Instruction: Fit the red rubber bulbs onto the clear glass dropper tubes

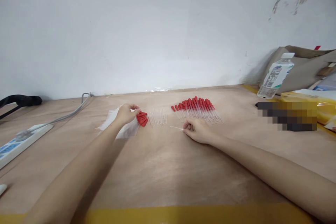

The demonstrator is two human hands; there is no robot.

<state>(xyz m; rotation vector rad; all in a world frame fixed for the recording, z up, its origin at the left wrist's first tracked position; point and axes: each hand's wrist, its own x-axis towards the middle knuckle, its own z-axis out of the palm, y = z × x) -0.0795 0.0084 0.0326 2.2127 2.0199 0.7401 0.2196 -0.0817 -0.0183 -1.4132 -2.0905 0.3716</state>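
My left hand (pixel 127 113) rests on a small row of glass droppers with red rubber bulbs (pixel 143 118), fingers curled on the bulb ends; their clear tubes (pixel 158 117) point right. Under the hand lie clear plastic bags (pixel 111 120). My right hand (pixel 196 130) lies on the table with fingers pinched on one dropper whose thin glass tip (pixel 175 127) sticks out to the left. Just behind it a larger pile of red-bulbed droppers (pixel 195 108) is spread on the wooden table (pixel 162 168).
A white power strip (pixel 19 143) with a grey cable (pixel 69 112) lies at the left. At the right stand a plastic water bottle (pixel 277 75), a brown bag (pixel 301 63) and yellow packets (pixel 309 105). A white wall rises behind; yellow tape (pixel 168 215) edges the table's front.
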